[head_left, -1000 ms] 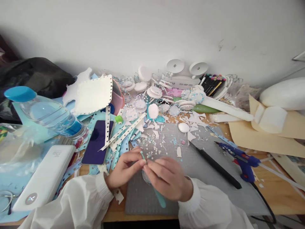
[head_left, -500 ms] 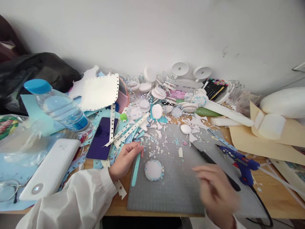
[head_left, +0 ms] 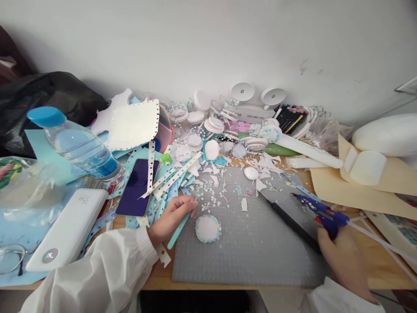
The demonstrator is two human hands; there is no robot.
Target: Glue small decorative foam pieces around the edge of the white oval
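The glue gun (head_left: 321, 211) looks like smooth blue plastic, the turquoise stick (head_left: 178, 233) smooth too; the mat (head_left: 254, 256) is matt, the counter (head_left: 159, 278) wood, the phone (head_left: 137, 191) glossy (the clear plastic bottle (head_left: 81, 145) shines as well).

Your right hand (head_left: 345, 256) has reached the glue gun (head_left: 322, 214).
It has moved rightward from the teal strip (head_left: 179, 231).
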